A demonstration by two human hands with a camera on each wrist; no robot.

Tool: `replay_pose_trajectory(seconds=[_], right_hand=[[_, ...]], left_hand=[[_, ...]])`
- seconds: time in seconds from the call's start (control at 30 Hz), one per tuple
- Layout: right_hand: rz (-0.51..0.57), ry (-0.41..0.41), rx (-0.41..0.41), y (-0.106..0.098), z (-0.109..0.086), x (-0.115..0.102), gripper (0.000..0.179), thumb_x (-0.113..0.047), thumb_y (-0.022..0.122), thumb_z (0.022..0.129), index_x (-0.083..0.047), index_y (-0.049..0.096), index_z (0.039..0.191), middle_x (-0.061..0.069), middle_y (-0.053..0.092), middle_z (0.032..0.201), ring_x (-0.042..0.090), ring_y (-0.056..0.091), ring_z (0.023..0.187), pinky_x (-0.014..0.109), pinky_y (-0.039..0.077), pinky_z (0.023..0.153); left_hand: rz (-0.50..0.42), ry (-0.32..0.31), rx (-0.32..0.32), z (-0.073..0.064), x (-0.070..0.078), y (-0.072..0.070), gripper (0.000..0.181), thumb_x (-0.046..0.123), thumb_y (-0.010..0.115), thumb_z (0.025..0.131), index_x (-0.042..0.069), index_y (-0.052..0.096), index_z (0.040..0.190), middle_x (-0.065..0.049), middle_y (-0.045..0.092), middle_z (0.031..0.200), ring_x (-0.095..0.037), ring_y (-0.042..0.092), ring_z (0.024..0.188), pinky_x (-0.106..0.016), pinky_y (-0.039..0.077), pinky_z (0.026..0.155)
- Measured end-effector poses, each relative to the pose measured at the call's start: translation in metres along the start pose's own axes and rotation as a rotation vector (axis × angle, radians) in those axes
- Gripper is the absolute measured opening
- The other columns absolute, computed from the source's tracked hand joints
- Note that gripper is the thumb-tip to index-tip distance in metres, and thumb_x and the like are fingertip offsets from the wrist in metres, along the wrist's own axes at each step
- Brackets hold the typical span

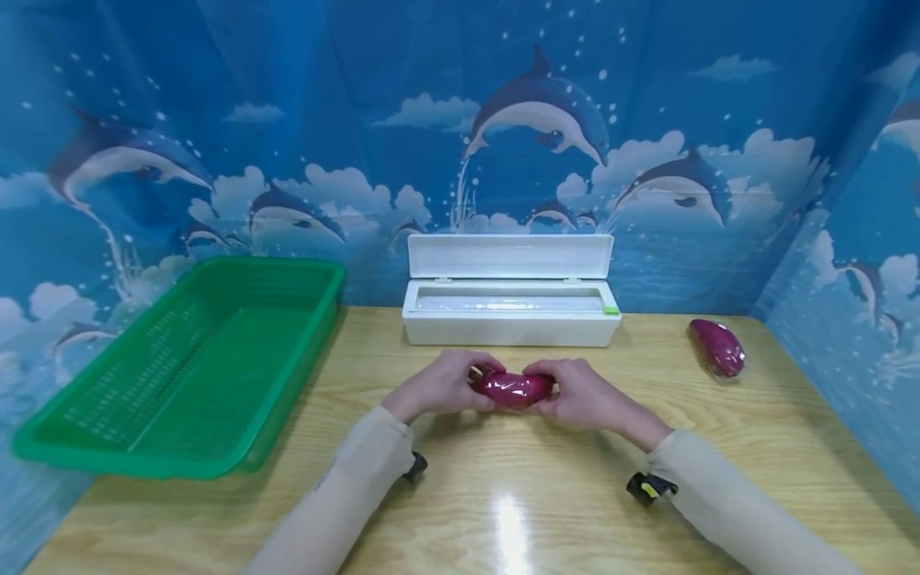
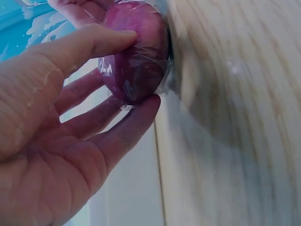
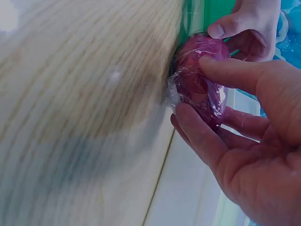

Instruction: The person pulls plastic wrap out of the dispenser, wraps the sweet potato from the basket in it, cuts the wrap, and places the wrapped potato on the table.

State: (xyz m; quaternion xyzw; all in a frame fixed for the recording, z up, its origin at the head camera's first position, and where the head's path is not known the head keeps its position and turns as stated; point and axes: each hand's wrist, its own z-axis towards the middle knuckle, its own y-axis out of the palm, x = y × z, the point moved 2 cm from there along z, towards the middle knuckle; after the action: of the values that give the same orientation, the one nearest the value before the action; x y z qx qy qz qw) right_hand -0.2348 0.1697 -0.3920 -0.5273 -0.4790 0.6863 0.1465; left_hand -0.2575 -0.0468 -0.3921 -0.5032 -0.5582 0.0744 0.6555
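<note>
An oblong purple-red vegetable [image 1: 513, 390], wrapped in clear plastic film, is held low over the wooden table between both hands. My left hand [image 1: 454, 383] grips its left end, thumb on the near side and fingers around the far side and end. At the opposite end my right hand [image 1: 578, 391] holds it in the same way. In the left wrist view the glossy film [image 2: 141, 70] clings to the skin, with a loose edge by the table. The right wrist view shows crumpled film [image 3: 173, 92] sticking out near the right fingertips.
Behind the hands stands a white film dispenser box [image 1: 510, 331], its lid [image 1: 510, 257] raised. A green plastic basket [image 1: 247, 431] sits at the left. Another wrapped purple-red vegetable [image 1: 719, 347] lies at the back right. A dolphin-print curtain [image 1: 374, 72] borders the wooden table [image 1: 561, 511].
</note>
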Motion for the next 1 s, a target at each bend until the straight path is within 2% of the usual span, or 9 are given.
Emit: replay_pose_trajectory(seconds=[0.27, 0.33, 0.4, 0.47, 0.57, 0.67, 0.73, 0.83, 1.0], right_hand=[[-0.086, -0.010, 0.034, 0.003, 0.003, -0.002, 0.041, -0.017, 0.086, 0.082, -0.004, 0.069, 0.117, 0.007, 0.075, 0.104, 0.010, 0.067, 0.087, 0.025, 0.058, 0.075], [-0.104, -0.006, 0.051, 0.003, 0.000, -0.001, 0.040, -0.019, 0.086, 0.081, -0.004, 0.070, 0.115, 0.008, 0.074, 0.104, 0.011, 0.066, 0.086, 0.026, 0.058, 0.075], [-0.121, 0.002, 0.077, 0.000, -0.005, 0.002, 0.041, -0.022, 0.087, 0.081, -0.004, 0.070, 0.113, 0.008, 0.072, 0.106, 0.012, 0.066, 0.088, 0.027, 0.058, 0.075], [-0.129, 0.018, 0.111, -0.004, -0.013, 0.005, 0.044, -0.025, 0.087, 0.080, -0.004, 0.070, 0.115, 0.009, 0.071, 0.108, 0.014, 0.065, 0.089, 0.028, 0.057, 0.075], [-0.129, 0.043, 0.162, -0.013, -0.026, 0.011, 0.046, -0.026, 0.086, 0.082, -0.003, 0.069, 0.118, 0.010, 0.070, 0.110, 0.015, 0.064, 0.089, 0.026, 0.056, 0.073], [-0.133, 0.036, 0.219, -0.025, -0.042, 0.019, 0.049, -0.023, 0.085, 0.083, -0.002, 0.067, 0.124, 0.010, 0.072, 0.107, 0.015, 0.065, 0.089, 0.023, 0.055, 0.070], [-0.145, 0.027, 0.257, -0.032, -0.052, 0.025, 0.048, -0.022, 0.085, 0.083, -0.003, 0.067, 0.123, 0.010, 0.073, 0.106, 0.016, 0.066, 0.088, 0.023, 0.056, 0.069], [-0.172, 0.042, 0.312, -0.044, -0.068, 0.034, 0.046, -0.024, 0.086, 0.082, -0.004, 0.068, 0.120, 0.012, 0.075, 0.105, 0.019, 0.069, 0.087, 0.023, 0.056, 0.070], [-0.173, 0.134, 0.389, -0.066, -0.091, 0.050, 0.042, -0.028, 0.084, 0.085, -0.005, 0.069, 0.117, 0.017, 0.074, 0.109, 0.026, 0.072, 0.088, 0.022, 0.055, 0.068]], left_hand=[[-0.009, 0.018, -0.012, 0.000, -0.009, -0.002, 0.056, 0.022, 0.082, 0.087, 0.019, 0.061, 0.139, -0.004, 0.066, 0.137, -0.022, 0.064, 0.123, -0.039, 0.054, 0.104], [-0.034, 0.007, 0.015, -0.003, -0.010, -0.006, 0.055, 0.025, 0.078, 0.090, 0.021, 0.059, 0.142, -0.003, 0.062, 0.142, -0.024, 0.062, 0.127, -0.041, 0.054, 0.105], [-0.042, 0.011, 0.103, -0.007, -0.011, -0.012, 0.048, 0.026, 0.073, 0.095, 0.020, 0.060, 0.141, -0.002, 0.061, 0.143, -0.026, 0.060, 0.130, -0.045, 0.053, 0.106], [0.011, 0.036, 0.251, -0.011, -0.010, -0.019, 0.038, 0.024, 0.069, 0.098, 0.019, 0.064, 0.135, -0.003, 0.064, 0.139, -0.027, 0.060, 0.128, -0.046, 0.054, 0.104], [0.214, 0.089, 0.502, -0.015, -0.011, -0.030, 0.024, 0.018, 0.067, 0.098, 0.015, 0.071, 0.122, -0.006, 0.068, 0.125, -0.027, 0.064, 0.117, -0.045, 0.057, 0.097], [0.412, 0.070, 0.644, -0.017, -0.014, -0.036, 0.022, 0.022, 0.068, 0.098, 0.015, 0.072, 0.119, -0.007, 0.069, 0.121, -0.028, 0.064, 0.111, -0.045, 0.057, 0.090], [0.479, 0.030, 0.662, -0.016, -0.017, -0.037, 0.027, 0.028, 0.066, 0.100, 0.016, 0.070, 0.123, -0.008, 0.068, 0.124, -0.030, 0.062, 0.113, -0.047, 0.056, 0.093], [0.516, -0.053, 0.624, -0.012, -0.020, -0.038, 0.036, 0.041, 0.058, 0.104, 0.019, 0.066, 0.132, -0.010, 0.065, 0.132, -0.032, 0.059, 0.120, -0.051, 0.053, 0.098], [0.563, -0.133, 0.572, -0.005, -0.023, -0.036, 0.045, 0.052, 0.044, 0.107, 0.024, 0.062, 0.138, -0.011, 0.063, 0.136, -0.034, 0.056, 0.125, -0.054, 0.052, 0.102]])
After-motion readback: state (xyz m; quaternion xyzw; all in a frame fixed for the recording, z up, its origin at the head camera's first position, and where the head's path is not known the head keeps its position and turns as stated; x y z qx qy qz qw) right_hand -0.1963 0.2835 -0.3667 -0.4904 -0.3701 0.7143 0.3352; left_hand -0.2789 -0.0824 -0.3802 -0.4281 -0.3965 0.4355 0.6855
